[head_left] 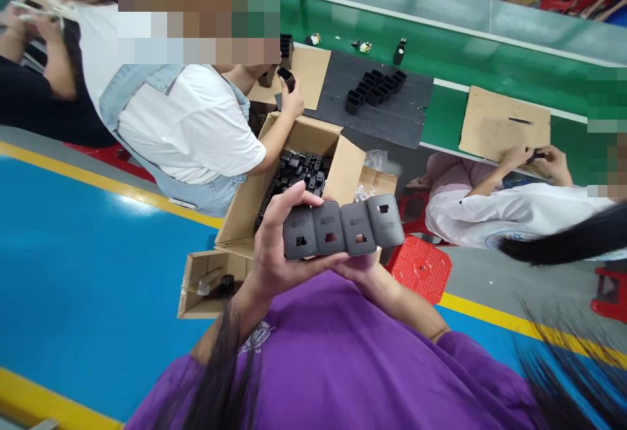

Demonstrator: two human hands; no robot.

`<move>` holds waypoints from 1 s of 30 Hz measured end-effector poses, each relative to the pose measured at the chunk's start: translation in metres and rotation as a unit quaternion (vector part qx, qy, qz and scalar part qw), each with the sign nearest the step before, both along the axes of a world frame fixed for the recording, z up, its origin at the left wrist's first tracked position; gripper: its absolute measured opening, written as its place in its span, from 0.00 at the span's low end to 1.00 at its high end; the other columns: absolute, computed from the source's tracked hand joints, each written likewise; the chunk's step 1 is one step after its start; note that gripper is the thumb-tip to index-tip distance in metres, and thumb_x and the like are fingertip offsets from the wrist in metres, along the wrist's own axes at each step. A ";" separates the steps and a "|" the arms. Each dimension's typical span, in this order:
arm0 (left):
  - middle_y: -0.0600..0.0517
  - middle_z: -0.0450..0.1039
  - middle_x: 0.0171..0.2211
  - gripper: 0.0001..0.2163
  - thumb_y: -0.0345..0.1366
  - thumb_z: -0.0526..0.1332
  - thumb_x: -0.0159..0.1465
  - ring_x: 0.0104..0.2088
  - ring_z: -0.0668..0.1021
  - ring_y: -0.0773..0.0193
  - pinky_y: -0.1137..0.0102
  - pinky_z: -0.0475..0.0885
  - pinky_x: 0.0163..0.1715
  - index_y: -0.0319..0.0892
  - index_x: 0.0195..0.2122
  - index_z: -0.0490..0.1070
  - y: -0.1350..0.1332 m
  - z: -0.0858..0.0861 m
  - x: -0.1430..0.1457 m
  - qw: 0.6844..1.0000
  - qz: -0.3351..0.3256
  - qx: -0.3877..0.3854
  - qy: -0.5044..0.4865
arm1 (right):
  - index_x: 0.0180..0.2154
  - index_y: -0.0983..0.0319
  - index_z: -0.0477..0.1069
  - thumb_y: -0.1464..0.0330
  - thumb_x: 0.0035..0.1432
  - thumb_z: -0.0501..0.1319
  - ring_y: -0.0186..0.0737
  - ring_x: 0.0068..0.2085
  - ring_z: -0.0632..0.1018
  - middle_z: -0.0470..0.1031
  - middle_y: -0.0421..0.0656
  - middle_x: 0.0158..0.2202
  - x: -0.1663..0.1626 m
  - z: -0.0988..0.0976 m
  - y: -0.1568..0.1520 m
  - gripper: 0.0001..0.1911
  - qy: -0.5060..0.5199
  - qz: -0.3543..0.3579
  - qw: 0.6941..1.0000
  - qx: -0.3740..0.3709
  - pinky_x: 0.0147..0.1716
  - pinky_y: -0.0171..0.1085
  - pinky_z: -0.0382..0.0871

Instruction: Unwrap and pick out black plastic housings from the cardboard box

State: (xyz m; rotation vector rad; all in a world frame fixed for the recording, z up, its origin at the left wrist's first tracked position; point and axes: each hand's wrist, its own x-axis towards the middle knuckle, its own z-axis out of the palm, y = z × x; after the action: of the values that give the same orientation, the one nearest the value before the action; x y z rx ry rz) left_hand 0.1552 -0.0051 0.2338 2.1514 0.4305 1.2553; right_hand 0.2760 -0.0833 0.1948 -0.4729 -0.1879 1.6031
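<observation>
A row of several black plastic housings (pixel 328 229) is held side by side in front of my chest. Their flat faces are turned up, each with a small cut-out, and the one at the right end sits a little higher, its cut-out at the opposite end. My left hand (pixel 272 240) is closed around the left end, fingers along the far edge and thumb along the near one. Under the right part, my right hand (pixel 360 266) supports the row from below; its fingers are mostly hidden behind the housings. Just beyond stands an open cardboard box (pixel 350 168) with many black housings (pixel 298 172) inside.
A smaller cardboard box (pixel 196 286) lies at left. A red stool (pixel 421 266) stands at right. Co-workers in white sit at a green bench (pixel 445 106), one holding a black housing (pixel 286 78). More housings (pixel 375 87) stand on a dark mat (pixel 328 100).
</observation>
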 end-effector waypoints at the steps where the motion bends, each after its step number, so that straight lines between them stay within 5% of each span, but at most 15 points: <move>1: 0.47 0.74 0.47 0.47 0.49 0.75 0.52 0.43 0.78 0.52 0.48 0.77 0.46 0.55 0.69 0.54 -0.001 -0.001 0.000 1.000 0.003 0.004 -0.002 | 0.50 0.48 0.75 0.48 0.43 0.71 0.42 0.42 0.80 0.79 0.37 0.46 0.000 -0.001 0.000 0.31 0.002 0.004 1.000 0.016 0.42 0.43 0.79; 9: 0.47 0.73 0.47 0.45 0.46 0.74 0.54 0.43 0.77 0.53 0.49 0.79 0.41 0.53 0.69 0.54 -0.003 -0.001 0.002 1.000 0.015 0.014 -0.021 | 0.55 0.51 0.71 0.46 0.39 0.73 0.52 0.57 0.74 0.78 0.43 0.47 -0.005 -0.008 0.001 0.41 -0.001 -0.022 0.999 0.044 0.59 0.57 0.67; 23: 0.48 0.73 0.48 0.39 0.50 0.69 0.58 0.44 0.78 0.54 0.50 0.79 0.39 0.50 0.67 0.55 -0.008 -0.006 -0.004 0.997 0.072 -0.006 -0.042 | 0.51 0.48 0.75 0.40 0.38 0.70 0.57 0.58 0.74 0.76 0.43 0.55 -0.013 0.000 -0.003 0.39 -0.018 -0.014 1.000 0.008 0.60 0.58 0.68; 30: 0.47 0.70 0.55 0.37 0.51 0.64 0.63 0.53 0.77 0.50 0.49 0.78 0.43 0.49 0.68 0.49 -0.009 -0.005 -0.007 0.998 0.050 -0.024 -0.032 | 0.50 0.50 0.76 0.42 0.42 0.71 0.54 0.58 0.74 0.77 0.41 0.53 -0.014 0.009 -0.003 0.35 -0.010 -0.018 1.000 0.002 0.58 0.55 0.71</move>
State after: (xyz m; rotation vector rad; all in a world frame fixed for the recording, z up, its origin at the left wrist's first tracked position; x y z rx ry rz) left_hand 0.1485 -0.0137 0.2289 2.0668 0.5407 1.3499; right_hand 0.2617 -0.0867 0.2036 -0.4873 -0.1954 1.5624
